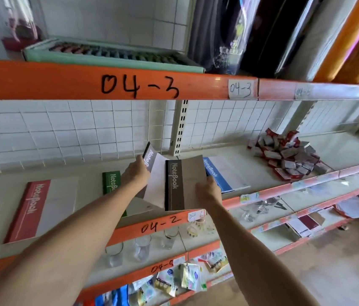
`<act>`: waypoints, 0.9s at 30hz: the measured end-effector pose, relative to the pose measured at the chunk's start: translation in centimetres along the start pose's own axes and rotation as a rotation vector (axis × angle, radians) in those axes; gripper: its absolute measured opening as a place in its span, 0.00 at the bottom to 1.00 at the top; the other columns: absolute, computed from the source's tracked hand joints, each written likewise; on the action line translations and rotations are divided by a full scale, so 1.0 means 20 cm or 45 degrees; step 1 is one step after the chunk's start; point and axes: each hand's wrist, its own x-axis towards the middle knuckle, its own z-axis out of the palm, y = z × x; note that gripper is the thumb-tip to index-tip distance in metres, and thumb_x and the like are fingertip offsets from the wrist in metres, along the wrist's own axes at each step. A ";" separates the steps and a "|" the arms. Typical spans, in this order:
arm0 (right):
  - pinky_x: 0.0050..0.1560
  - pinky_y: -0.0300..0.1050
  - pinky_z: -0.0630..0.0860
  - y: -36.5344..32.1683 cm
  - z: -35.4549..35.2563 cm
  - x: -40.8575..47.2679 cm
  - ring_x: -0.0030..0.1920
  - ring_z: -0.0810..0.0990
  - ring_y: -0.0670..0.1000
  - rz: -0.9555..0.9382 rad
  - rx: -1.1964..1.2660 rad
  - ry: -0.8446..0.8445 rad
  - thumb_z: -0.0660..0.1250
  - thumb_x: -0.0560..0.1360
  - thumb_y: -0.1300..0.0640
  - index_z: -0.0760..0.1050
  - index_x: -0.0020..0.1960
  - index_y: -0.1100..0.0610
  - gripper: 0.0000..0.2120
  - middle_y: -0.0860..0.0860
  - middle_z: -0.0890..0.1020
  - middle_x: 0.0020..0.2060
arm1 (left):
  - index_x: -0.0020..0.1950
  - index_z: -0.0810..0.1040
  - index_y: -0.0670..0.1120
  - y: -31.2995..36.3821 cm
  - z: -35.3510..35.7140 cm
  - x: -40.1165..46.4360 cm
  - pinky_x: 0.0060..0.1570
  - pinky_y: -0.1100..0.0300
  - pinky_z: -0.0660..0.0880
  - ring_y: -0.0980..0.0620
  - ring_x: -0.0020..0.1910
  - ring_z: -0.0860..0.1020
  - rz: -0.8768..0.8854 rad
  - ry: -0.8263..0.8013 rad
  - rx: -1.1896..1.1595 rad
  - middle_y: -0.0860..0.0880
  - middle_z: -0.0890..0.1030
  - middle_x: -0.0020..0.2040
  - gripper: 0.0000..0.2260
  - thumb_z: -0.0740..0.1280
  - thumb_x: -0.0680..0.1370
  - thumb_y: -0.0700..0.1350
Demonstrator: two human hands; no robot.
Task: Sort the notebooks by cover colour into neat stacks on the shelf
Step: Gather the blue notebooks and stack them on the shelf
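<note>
On the pale shelf (90, 173) marked 04-2 lie a red notebook (39, 208) at the left, a green notebook (111, 182) partly hidden behind my left arm, and a blue notebook (224, 173) at the right. My right hand (208, 191) grips the right edge of a brown notebook (185, 182), held above the shelf's front edge. My left hand (136, 173) holds a tilted grey notebook (152, 164) just behind and left of the brown one, its white cover overlapped by it.
A heap of red and white small packets (284, 155) lies on the same shelf at the right. The orange 04-3 shelf rail (130, 85) hangs overhead. Glasses (143, 248) and packets fill the lower shelves.
</note>
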 end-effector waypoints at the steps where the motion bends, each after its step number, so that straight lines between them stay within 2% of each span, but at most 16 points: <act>1: 0.51 0.50 0.76 -0.01 0.00 0.03 0.50 0.79 0.59 -0.022 -0.020 -0.004 0.58 0.76 0.58 0.69 0.62 0.58 0.15 0.58 0.81 0.56 | 0.68 0.64 0.43 0.00 -0.01 0.01 0.45 0.47 0.81 0.40 0.51 0.80 -0.015 0.015 0.006 0.39 0.78 0.59 0.14 0.60 0.82 0.41; 3: 0.53 0.53 0.76 0.00 -0.01 0.09 0.53 0.80 0.61 -0.076 -0.108 -0.010 0.58 0.76 0.59 0.68 0.62 0.57 0.15 0.58 0.81 0.56 | 0.65 0.65 0.43 -0.04 -0.03 0.02 0.45 0.47 0.81 0.39 0.51 0.80 -0.080 0.046 0.030 0.39 0.78 0.58 0.13 0.60 0.82 0.41; 8: 0.51 0.50 0.73 -0.01 -0.05 0.24 0.52 0.78 0.62 -0.159 -0.262 -0.128 0.59 0.74 0.59 0.68 0.64 0.58 0.18 0.60 0.80 0.56 | 0.65 0.66 0.44 -0.13 -0.10 0.00 0.52 0.46 0.78 0.38 0.54 0.79 -0.328 0.126 0.064 0.40 0.78 0.59 0.14 0.59 0.81 0.43; 13: 0.50 0.52 0.77 -0.07 0.01 0.30 0.52 0.80 0.61 -0.249 -0.304 -0.252 0.59 0.75 0.58 0.67 0.63 0.58 0.17 0.59 0.81 0.54 | 0.66 0.66 0.44 -0.15 -0.16 -0.05 0.51 0.45 0.79 0.39 0.53 0.79 -0.435 0.213 0.058 0.40 0.78 0.58 0.14 0.60 0.80 0.42; 17: 0.53 0.51 0.76 -0.05 0.06 0.33 0.56 0.79 0.59 -0.210 -0.393 -0.217 0.60 0.75 0.55 0.69 0.64 0.56 0.17 0.57 0.80 0.56 | 0.65 0.66 0.43 -0.13 -0.16 -0.11 0.49 0.47 0.79 0.39 0.53 0.79 -0.486 0.233 0.077 0.40 0.78 0.58 0.14 0.60 0.80 0.40; 21: 0.59 0.53 0.74 -0.04 0.09 0.37 0.64 0.73 0.59 -0.211 -0.533 -0.230 0.62 0.77 0.53 0.71 0.68 0.56 0.20 0.58 0.74 0.64 | 0.65 0.66 0.44 -0.10 -0.15 -0.14 0.48 0.47 0.79 0.39 0.52 0.79 -0.493 0.242 0.073 0.40 0.79 0.58 0.13 0.60 0.80 0.41; 27: 0.59 0.50 0.75 -0.02 0.09 0.40 0.62 0.75 0.59 -0.313 -0.705 -0.295 0.61 0.79 0.55 0.68 0.69 0.59 0.20 0.61 0.72 0.64 | 0.66 0.67 0.45 -0.01 -0.11 -0.16 0.51 0.47 0.78 0.39 0.52 0.79 -0.482 0.242 0.012 0.42 0.79 0.57 0.15 0.60 0.80 0.43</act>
